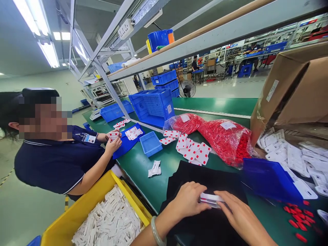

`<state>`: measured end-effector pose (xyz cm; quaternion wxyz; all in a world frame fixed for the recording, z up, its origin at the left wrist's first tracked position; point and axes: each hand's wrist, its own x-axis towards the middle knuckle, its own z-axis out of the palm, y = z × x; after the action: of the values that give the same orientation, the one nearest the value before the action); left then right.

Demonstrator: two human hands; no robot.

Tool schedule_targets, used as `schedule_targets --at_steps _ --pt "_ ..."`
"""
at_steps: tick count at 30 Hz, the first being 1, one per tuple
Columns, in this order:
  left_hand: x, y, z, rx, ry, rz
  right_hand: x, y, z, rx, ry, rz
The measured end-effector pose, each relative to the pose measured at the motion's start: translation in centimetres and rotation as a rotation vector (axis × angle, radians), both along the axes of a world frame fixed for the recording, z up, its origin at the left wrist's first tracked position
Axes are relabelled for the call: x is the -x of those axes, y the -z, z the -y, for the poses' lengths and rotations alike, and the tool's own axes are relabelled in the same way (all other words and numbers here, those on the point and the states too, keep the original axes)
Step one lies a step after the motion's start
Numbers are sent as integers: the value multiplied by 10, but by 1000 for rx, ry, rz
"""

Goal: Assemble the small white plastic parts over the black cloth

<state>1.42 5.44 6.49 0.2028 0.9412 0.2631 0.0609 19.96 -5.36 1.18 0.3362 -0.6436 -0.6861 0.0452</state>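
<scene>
Over a black cloth (202, 177), my left hand (188, 201) and my right hand (234, 208) grip opposite ends of a white plastic plate (211, 197), seen edge-on with a little red on it. Fingers and thumbs of both hands are closed on it; whether it is one plate or two stacked, I cannot tell. Beyond the cloth lies a pile of white plates with red squares (193, 150). Right of my right hand are loose red pieces (298, 217) and a blue tray (271, 179). White plates without red (292, 159) spill from a cardboard box (294, 85).
A co-worker (64, 153) at the left holds a similar plate. A yellow bin (84, 208) of white parts stands at lower left. Bags of red pieces (225, 140), a small blue tray (151, 143) and a blue crate (153, 106) occupy the green table (138, 164). A metal shelf frame (194, 44) crosses above.
</scene>
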Motion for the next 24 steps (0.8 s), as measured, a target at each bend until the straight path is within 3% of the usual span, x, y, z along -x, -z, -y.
schedule_targets --at_steps 6,14,19,24 --pt "22 6 -4 94 -48 13 24 -2 -5 -150 -56 193" --pt "14 18 -1 75 -5 90 32 2 -9 -14 -73 206" --pt "14 28 -2 21 29 91 31 7 -7 -51 -65 277" --pt "14 26 -7 8 45 111 29 1 -12 -58 -82 248"
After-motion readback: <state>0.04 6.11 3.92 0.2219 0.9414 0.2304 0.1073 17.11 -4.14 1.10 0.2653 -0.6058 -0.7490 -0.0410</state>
